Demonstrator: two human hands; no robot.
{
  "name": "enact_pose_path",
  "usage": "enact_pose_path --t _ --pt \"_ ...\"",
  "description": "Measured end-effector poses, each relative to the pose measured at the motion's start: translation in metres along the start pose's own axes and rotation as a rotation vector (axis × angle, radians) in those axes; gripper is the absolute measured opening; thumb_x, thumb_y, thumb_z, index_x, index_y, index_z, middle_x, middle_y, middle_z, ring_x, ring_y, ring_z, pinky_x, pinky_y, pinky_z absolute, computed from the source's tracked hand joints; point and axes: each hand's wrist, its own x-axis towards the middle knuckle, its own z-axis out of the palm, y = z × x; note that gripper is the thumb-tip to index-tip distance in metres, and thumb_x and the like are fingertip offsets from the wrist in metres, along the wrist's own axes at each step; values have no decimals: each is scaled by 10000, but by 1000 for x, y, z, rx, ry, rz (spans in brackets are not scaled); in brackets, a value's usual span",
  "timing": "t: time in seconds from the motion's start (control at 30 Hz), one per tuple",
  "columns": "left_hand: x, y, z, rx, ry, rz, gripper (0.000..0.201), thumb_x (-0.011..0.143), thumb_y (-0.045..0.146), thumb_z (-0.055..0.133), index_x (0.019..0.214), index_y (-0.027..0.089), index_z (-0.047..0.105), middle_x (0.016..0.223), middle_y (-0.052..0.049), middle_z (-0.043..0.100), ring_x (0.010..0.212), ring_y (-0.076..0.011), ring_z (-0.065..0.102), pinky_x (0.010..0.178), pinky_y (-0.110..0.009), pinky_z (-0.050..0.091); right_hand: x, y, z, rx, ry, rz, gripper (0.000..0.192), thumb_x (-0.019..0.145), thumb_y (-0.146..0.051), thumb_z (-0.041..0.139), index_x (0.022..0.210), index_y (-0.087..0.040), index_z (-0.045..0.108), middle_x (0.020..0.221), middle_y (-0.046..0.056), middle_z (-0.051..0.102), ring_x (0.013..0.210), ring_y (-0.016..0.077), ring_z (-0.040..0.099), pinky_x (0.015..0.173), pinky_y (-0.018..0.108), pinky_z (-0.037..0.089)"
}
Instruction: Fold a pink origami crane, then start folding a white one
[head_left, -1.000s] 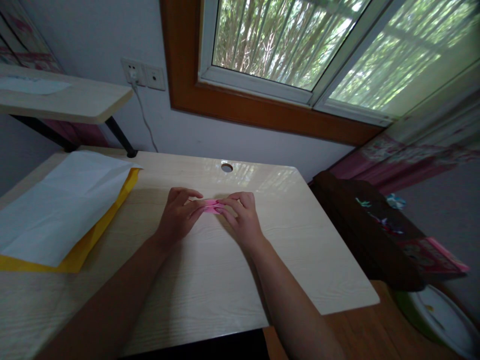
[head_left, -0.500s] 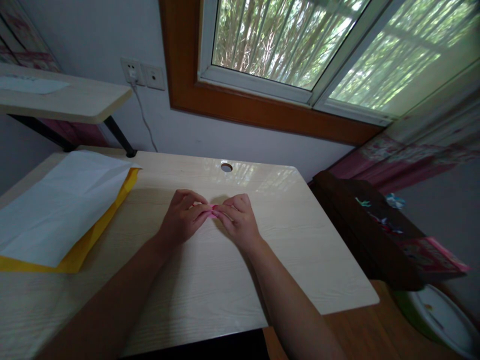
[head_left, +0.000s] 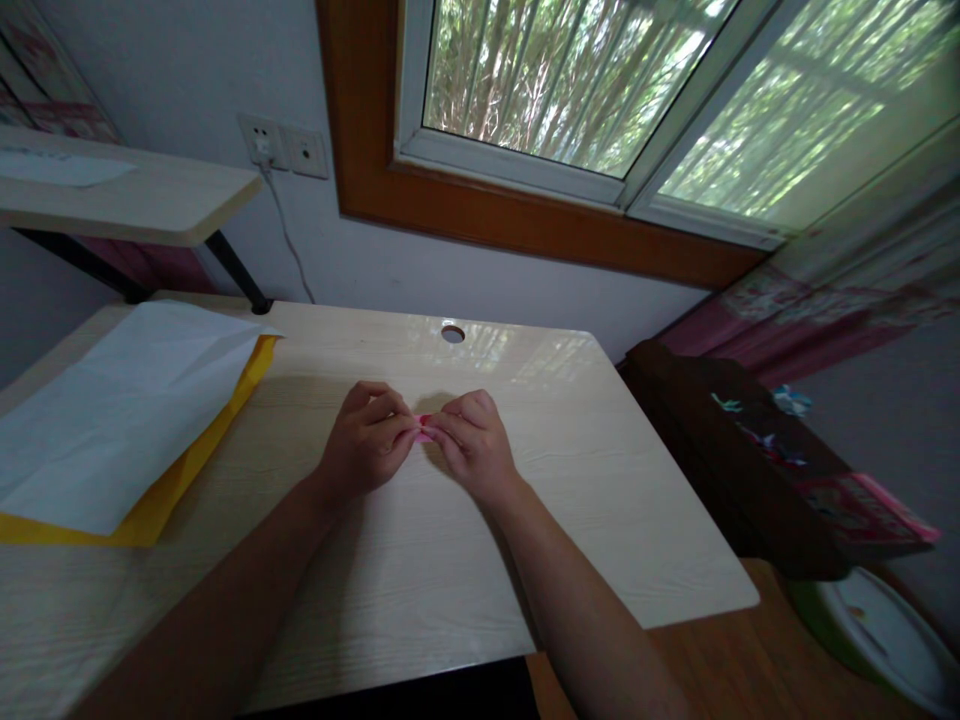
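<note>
Light: daylight from the window; room dim
Glare: sheen on the desk near the wall
Edges: wide-angle bending; soft corners

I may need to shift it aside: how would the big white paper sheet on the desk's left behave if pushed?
The big white paper sheet looks thin and creased, so likely floppy and light. It lies on a yellow sheet, so it may slide or drag that along.

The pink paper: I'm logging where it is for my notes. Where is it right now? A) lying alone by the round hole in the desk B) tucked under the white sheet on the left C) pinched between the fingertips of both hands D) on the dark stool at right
C: the pink paper shows only as a sliver between the left hand and right hand, whose fingertips close on it above the desk.
</note>
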Motion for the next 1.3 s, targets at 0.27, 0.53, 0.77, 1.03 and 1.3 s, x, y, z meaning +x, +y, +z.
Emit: enact_pose_path --t 0.27,0.53,0.77,1.03,1.3 --pt "1 -6 -2 1 59 -31 105 830 162 725 833 267 724 851 -17 702 895 -216 584 917 -445 512 3 6 0 -28 39 43 129 960 -262 624 1008 -267 744 943 64 667 950 236 562 847 417 471" --pt "2 -5 -4 -33 101 -52 99 828 163 734 841 258 709 872 -19 694 880 -205 582 910 -434 510 7 11 -7 -52 -71 15 94 971 -281 612 976 -235 695 981 66 684 985 238 542 894 418 450" --pt "2 -5 -3 -8 100 -40 114 813 151 734 846 249 686 861 -20 679 883 -207 570 898 -422 515 7 9 -6 -101 -65 33 123 989 -273 578 930 -212 667 930 71 682 926 230 538 840 405 442" --pt "3 -5 -4 20 131 -20 128 789 132 746 841 230 680 854 -25 673 864 -206 567 887 -415 519 6 14 -7 -161 -47 93 127 988 -297 581 959 -204 662 932 77 675 947 243 546 850 397 444" --pt "2 -8 -6 28 156 -11 140 777 128 752 842 233 684 854 -25 676 870 -210 572 894 -420 518 6 21 -7 -208 -98 140 117 981 -267 575 960 -187 659 942 97 664 930 249 561 828 387 458"
